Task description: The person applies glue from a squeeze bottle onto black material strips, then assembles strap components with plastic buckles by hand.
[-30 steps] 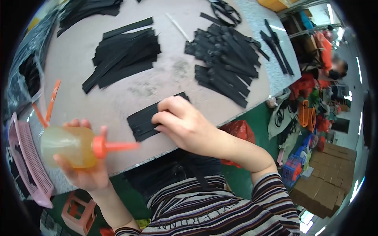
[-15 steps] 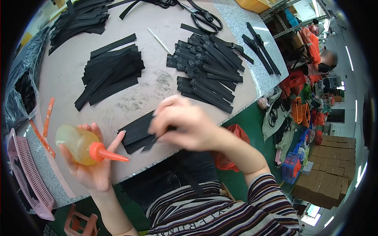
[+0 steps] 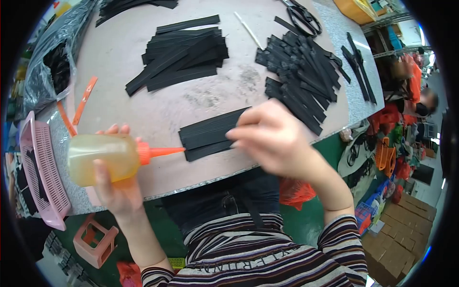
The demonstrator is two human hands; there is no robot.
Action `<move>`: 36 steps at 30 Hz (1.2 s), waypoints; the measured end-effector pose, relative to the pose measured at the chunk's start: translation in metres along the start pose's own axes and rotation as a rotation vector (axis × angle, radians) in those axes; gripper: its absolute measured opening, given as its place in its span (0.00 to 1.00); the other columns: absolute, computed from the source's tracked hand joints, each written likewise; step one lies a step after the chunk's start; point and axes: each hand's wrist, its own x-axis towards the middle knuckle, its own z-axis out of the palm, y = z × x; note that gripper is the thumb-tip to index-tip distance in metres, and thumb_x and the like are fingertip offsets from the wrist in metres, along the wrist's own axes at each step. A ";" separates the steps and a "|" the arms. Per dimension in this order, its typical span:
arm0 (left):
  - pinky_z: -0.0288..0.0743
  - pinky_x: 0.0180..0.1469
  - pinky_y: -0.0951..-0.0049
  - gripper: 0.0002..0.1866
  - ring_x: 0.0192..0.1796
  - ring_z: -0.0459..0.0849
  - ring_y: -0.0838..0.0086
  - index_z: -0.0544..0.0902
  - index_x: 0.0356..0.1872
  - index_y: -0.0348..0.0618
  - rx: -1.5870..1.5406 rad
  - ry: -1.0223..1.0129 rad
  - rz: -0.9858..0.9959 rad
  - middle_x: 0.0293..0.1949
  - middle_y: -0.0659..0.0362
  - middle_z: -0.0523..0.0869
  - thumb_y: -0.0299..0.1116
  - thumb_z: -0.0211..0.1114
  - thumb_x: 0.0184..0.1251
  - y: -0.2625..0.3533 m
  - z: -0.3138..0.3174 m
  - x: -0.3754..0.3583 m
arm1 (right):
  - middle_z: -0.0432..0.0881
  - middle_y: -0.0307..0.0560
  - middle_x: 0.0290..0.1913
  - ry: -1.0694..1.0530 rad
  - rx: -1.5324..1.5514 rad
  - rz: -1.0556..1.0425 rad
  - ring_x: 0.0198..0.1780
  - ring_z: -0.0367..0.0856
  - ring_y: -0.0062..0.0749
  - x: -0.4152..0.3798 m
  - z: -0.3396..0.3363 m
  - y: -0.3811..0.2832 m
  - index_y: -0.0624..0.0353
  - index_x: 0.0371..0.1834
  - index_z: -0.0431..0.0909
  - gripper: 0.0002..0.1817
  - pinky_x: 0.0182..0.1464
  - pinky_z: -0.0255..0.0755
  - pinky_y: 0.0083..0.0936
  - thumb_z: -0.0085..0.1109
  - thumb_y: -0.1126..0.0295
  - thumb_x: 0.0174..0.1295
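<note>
My left hand [image 3: 117, 186] is closed around a squeeze bottle [image 3: 103, 158] of yellowish liquid. The bottle lies nearly sideways, and its orange-red nozzle tip is at the left end of several flat black strips [image 3: 205, 134], laid side by side near the table's front edge. Over the right end of those strips is my right hand [image 3: 275, 136], slightly blurred, thumb and fingers pinched together. Whatever they may hold is too small to make out.
Loose piles of black strips lie at the back left [image 3: 186, 55] and right [image 3: 301, 71]. Scissors [image 3: 303, 19] and a white pen-like stick [image 3: 248, 31] lie beyond. A pink basket [image 3: 48, 177] and orange strips [image 3: 86, 100] are at the left.
The view has shifted, so the table's contents appear further right and higher. My left hand has turned the bottle more level, bringing its nozzle to the strips' left end. My right fingers have pinched together.
</note>
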 end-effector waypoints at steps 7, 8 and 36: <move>0.75 0.68 0.43 0.32 0.70 0.76 0.49 0.67 0.70 0.37 0.250 -0.084 0.080 0.67 0.43 0.75 0.46 0.63 0.75 -0.018 0.011 -0.003 | 0.78 0.45 0.47 -0.037 -0.248 -0.157 0.44 0.79 0.39 -0.008 0.046 -0.007 0.62 0.52 0.86 0.22 0.45 0.76 0.35 0.70 0.76 0.49; 0.75 0.68 0.42 0.31 0.71 0.75 0.48 0.67 0.71 0.37 0.280 -0.124 0.065 0.67 0.43 0.75 0.46 0.62 0.76 -0.018 0.008 -0.003 | 0.78 0.46 0.47 -0.035 -0.246 -0.156 0.44 0.79 0.39 -0.008 0.046 -0.006 0.63 0.52 0.86 0.22 0.45 0.76 0.35 0.70 0.76 0.49; 0.29 0.79 0.23 0.27 0.74 0.72 0.59 0.76 0.66 0.42 -0.887 -0.376 -0.420 0.66 0.50 0.79 0.52 0.59 0.78 -0.023 0.024 0.021 | 0.86 0.41 0.37 0.324 0.588 0.638 0.40 0.85 0.23 -0.007 -0.052 -0.005 0.61 0.42 0.81 0.05 0.46 0.78 0.21 0.66 0.79 0.66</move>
